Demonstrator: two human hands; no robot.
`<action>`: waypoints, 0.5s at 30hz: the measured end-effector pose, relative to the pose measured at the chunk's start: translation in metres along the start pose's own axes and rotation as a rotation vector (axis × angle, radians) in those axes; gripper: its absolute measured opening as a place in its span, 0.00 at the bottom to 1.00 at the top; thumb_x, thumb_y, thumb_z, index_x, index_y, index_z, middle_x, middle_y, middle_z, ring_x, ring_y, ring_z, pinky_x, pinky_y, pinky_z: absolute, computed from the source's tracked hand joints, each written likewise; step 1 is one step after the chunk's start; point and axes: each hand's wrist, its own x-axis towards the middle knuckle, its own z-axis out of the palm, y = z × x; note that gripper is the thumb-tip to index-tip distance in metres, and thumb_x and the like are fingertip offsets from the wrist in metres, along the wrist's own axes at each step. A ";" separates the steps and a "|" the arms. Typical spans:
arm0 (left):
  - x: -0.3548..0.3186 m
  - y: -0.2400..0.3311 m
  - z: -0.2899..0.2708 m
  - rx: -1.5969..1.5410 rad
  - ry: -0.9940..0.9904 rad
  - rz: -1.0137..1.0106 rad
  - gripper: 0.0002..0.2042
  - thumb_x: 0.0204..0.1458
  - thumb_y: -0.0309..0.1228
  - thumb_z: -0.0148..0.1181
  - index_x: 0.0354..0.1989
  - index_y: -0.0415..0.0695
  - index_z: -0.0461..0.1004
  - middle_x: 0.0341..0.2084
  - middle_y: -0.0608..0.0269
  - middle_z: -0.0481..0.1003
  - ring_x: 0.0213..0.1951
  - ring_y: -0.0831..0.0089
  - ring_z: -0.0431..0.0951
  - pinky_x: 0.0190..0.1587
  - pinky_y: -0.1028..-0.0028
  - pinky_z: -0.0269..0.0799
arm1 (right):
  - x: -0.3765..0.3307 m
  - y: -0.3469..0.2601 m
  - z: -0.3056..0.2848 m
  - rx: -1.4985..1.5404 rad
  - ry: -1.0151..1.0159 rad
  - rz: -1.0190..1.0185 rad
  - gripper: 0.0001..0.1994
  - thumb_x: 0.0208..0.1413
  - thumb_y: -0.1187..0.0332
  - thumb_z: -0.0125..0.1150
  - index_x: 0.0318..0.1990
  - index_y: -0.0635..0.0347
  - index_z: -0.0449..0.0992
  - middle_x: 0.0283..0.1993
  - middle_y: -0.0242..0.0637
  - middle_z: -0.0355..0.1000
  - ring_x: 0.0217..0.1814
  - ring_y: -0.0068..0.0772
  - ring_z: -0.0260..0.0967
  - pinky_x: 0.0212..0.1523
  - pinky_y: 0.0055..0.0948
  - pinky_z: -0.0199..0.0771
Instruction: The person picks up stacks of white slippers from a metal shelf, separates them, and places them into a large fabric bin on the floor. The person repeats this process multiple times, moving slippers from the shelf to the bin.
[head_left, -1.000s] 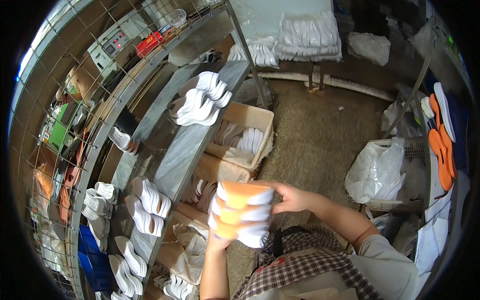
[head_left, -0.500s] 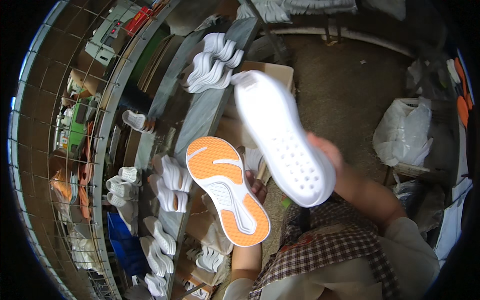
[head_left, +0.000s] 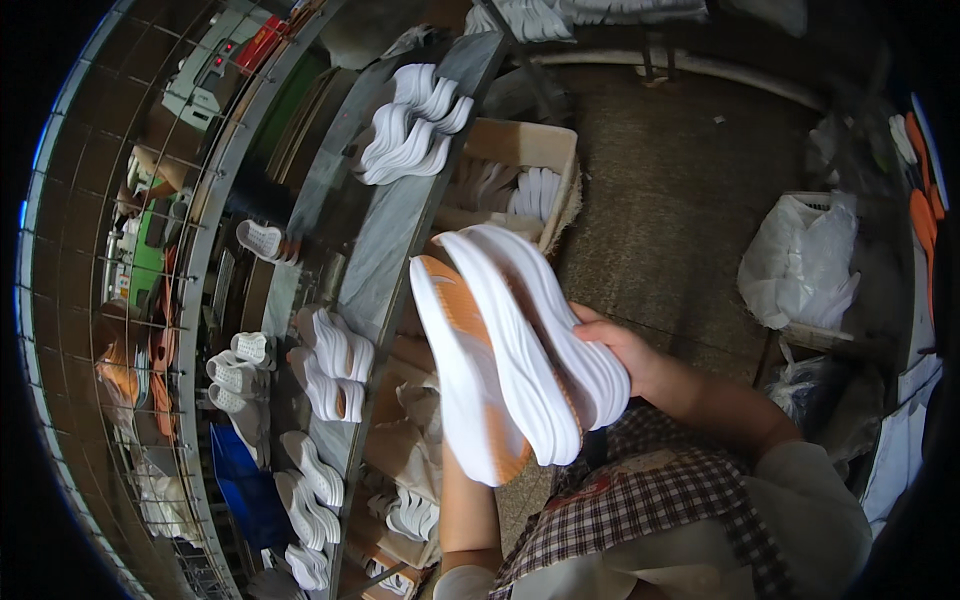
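Three thick white shoe soles stand side by side in the air before me, with orange showing on their undersides. My right hand (head_left: 625, 350) is closed around the heel part of the right-hand sole (head_left: 565, 320), thumb on top. Against it leans the middle sole (head_left: 510, 345). The left-hand sole (head_left: 455, 375) rests at the end of my left forearm (head_left: 470, 510); my left hand is behind it, fingers hidden.
White soles (head_left: 415, 130) lie in stacks along the grey bench (head_left: 385, 240) at left, beside a wire mesh (head_left: 150, 60). A box (head_left: 520, 140) behind the held soles contains more. At right stands a crate with a white plastic bag (head_left: 800, 265).
The soles have turned from flat faces to edge-on and come together into one bundle. My right hand's sole has moved down and left; my left fingers are now hidden.
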 end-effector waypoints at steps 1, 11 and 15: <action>-0.001 0.000 -0.001 -0.043 0.000 -0.014 0.27 0.53 0.45 0.54 0.56 0.39 0.60 0.47 0.51 0.67 0.35 0.66 0.66 0.26 0.74 0.67 | -0.001 0.003 -0.005 0.101 0.037 0.035 0.29 0.56 0.71 0.46 0.66 0.58 0.50 0.60 0.47 0.61 0.60 0.40 0.64 0.57 0.39 0.69; -0.015 0.012 0.013 -0.306 -0.227 0.039 0.29 0.52 0.46 0.55 0.56 0.39 0.59 0.46 0.49 0.61 0.34 0.68 0.60 0.27 0.73 0.65 | 0.001 0.013 -0.034 0.437 -0.026 0.204 0.23 0.56 0.65 0.43 0.59 0.60 0.62 0.50 0.50 0.71 0.47 0.43 0.74 0.52 0.47 0.74; -0.027 0.018 0.005 -0.108 0.006 0.139 0.27 0.52 0.45 0.56 0.55 0.40 0.62 0.43 0.50 0.64 0.36 0.69 0.62 0.29 0.77 0.65 | 0.013 0.024 -0.030 0.336 -0.042 0.189 0.25 0.55 0.68 0.44 0.62 0.59 0.57 0.54 0.49 0.68 0.50 0.42 0.72 0.52 0.45 0.73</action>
